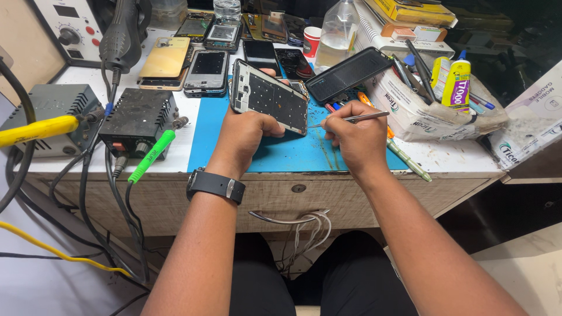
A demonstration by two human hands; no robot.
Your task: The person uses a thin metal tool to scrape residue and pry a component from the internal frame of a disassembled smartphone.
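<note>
My left hand (244, 131) grips an opened phone frame (268, 96) with a dark inner plate, held tilted above the blue work mat (281, 155). A black watch sits on that wrist. My right hand (354, 137) holds metal tweezers (351, 119), whose tip points left and almost touches the frame's right edge. Both hands hover over the front middle of the bench.
Several phones and phone parts (208, 71) lie at the back. Two dark soldering units (137, 120) with a green-handled iron (150, 157) and cables stand left. A white box of tools and a glue tube (458, 85) sit right, near a clear bottle (338, 32). A drawer (298, 202) lies below.
</note>
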